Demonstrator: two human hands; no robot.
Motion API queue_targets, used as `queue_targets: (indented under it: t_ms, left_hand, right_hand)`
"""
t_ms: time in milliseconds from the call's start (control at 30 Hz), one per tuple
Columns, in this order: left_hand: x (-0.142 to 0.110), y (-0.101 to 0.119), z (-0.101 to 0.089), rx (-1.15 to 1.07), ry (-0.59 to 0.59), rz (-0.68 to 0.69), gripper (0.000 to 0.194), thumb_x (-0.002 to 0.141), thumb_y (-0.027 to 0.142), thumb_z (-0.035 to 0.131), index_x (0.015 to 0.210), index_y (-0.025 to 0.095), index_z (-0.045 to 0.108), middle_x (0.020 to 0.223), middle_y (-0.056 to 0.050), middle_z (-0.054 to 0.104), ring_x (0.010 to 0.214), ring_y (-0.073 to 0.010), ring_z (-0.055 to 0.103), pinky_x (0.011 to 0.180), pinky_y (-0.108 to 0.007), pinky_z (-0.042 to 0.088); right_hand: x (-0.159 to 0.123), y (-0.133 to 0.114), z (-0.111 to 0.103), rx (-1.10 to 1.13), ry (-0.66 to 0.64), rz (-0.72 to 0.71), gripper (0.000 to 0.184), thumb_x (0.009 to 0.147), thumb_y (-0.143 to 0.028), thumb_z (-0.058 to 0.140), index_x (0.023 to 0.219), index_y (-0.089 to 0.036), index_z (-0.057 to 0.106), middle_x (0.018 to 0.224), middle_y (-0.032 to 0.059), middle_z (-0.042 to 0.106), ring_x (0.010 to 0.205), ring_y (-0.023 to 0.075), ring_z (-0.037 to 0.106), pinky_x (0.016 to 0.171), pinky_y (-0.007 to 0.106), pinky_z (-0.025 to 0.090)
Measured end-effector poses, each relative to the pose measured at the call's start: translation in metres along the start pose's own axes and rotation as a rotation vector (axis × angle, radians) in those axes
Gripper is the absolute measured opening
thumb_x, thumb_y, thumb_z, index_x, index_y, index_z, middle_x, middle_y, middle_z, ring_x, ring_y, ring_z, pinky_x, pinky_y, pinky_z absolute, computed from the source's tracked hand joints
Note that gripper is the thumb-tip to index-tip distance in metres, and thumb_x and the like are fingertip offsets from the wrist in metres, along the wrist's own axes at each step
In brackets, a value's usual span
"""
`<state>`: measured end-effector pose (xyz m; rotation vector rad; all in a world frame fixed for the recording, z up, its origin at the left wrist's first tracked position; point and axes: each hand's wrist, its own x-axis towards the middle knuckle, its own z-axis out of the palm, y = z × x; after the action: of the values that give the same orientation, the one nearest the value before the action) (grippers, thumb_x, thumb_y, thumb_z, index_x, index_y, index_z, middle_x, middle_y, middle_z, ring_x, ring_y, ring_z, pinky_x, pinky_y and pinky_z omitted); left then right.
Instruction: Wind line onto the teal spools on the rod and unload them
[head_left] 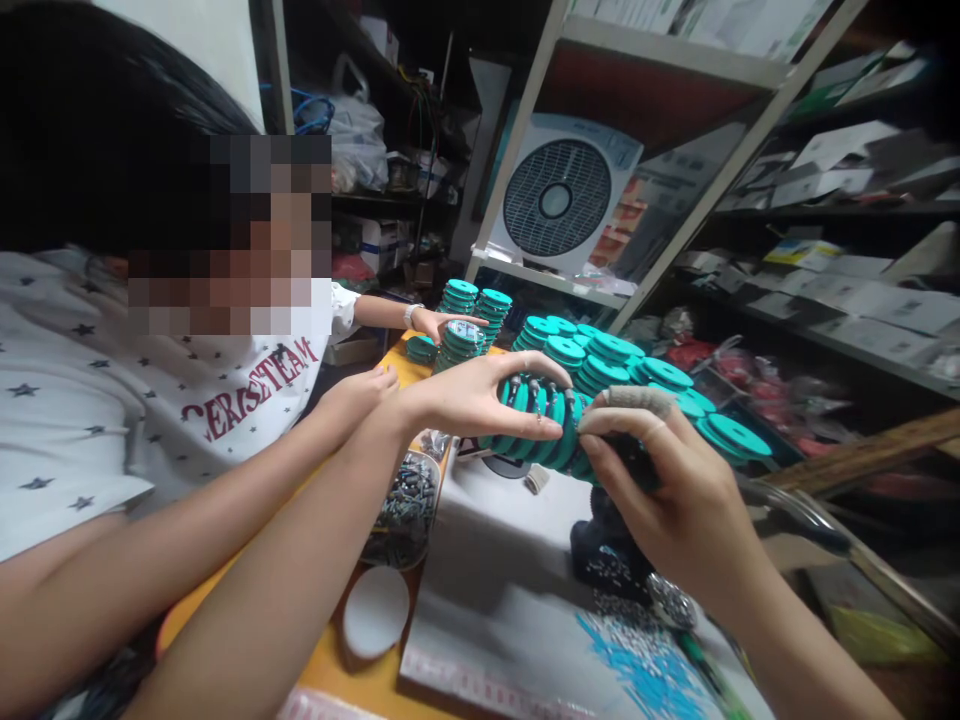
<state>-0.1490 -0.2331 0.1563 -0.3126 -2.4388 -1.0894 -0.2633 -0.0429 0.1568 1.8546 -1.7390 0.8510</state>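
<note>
A row of teal disc-shaped spools [517,432], turned on edge with dark, shiny bits between them, is held up over the table. My left hand [476,395] grips this row from the left, thumb in front and fingers over the top. At its right end is my right hand [675,470], thumb and bent fingers closed together against the last spool. Wrapping covers a finger of that hand. Whether the fingertips pinch a small piece there, I cannot make out. More teal spools [611,348] stand in stacks just behind my hands.
On the left sits a co-worker, one hand [442,325] on a spool stack [459,345]. The orange table [375,655] bears a tub of small metal parts [405,505], a white round lid [376,612] and a board [480,620] with blue and white bits [637,650]. Behind stands a fan [555,200].
</note>
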Motion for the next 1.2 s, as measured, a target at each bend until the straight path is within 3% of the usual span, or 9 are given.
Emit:
queue_targets:
  t_ms: [400, 533, 733, 933, 1200]
  left_hand:
    - [0.001, 0.001, 0.0, 0.001, -0.006, -0.055, 0.046, 0.079, 0.046, 0.064, 0.117, 0.023, 0.055, 0.123, -0.002, 0.058, 0.112, -0.021, 0.054, 0.095, -0.031, 0.04]
    - [0.001, 0.001, 0.001, -0.018, -0.014, -0.065, 0.045, 0.079, 0.046, 0.064, 0.117, 0.024, 0.054, 0.123, -0.002, 0.058, 0.111, -0.0211, 0.054, 0.093, -0.031, 0.042]
    - [0.001, -0.001, 0.001, -0.034, -0.012, -0.074, 0.044, 0.079, 0.045, 0.064, 0.116, 0.023, 0.054, 0.123, -0.003, 0.058, 0.111, -0.0209, 0.054, 0.091, -0.031, 0.042]
    - [0.001, 0.0, 0.001, -0.025, -0.013, -0.08, 0.044, 0.079, 0.045, 0.063, 0.116, 0.024, 0.055, 0.122, -0.002, 0.058, 0.11, -0.0208, 0.055, 0.093, -0.032, 0.041]
    - [0.002, 0.002, -0.001, -0.005, -0.02, -0.091, 0.044, 0.079, 0.045, 0.064, 0.117, 0.025, 0.054, 0.124, -0.003, 0.057, 0.116, -0.0222, 0.052, 0.099, -0.035, 0.039]
  right_hand:
    - [0.005, 0.002, -0.003, -0.037, -0.061, -0.072, 0.008, 0.088, -0.013, 0.054, 0.095, -0.016, 0.055, 0.097, 0.0086, 0.056, 0.093, 0.0192, 0.053, 0.079, 0.034, 0.045]
    - [0.003, 0.002, 0.0, -0.046, -0.011, -0.108, 0.01, 0.086, -0.012, 0.056, 0.095, -0.015, 0.058, 0.096, 0.0089, 0.059, 0.092, 0.0195, 0.055, 0.079, 0.035, 0.047]
    - [-0.011, 0.004, 0.007, -0.021, 0.14, -0.127, 0.036, 0.08, -0.003, 0.063, 0.113, -0.018, 0.062, 0.109, 0.0091, 0.064, 0.101, 0.0185, 0.061, 0.087, 0.033, 0.051]
    - [-0.021, 0.011, 0.011, -0.049, 0.158, -0.294, 0.054, 0.073, 0.005, 0.067, 0.122, -0.015, 0.059, 0.112, 0.0123, 0.064, 0.11, 0.0258, 0.058, 0.09, 0.045, 0.052]
    - [-0.02, 0.012, 0.013, -0.309, 0.087, -0.428, 0.06, 0.076, -0.005, 0.068, 0.133, -0.007, 0.049, 0.117, 0.0174, 0.061, 0.119, 0.0293, 0.052, 0.098, 0.044, 0.05]
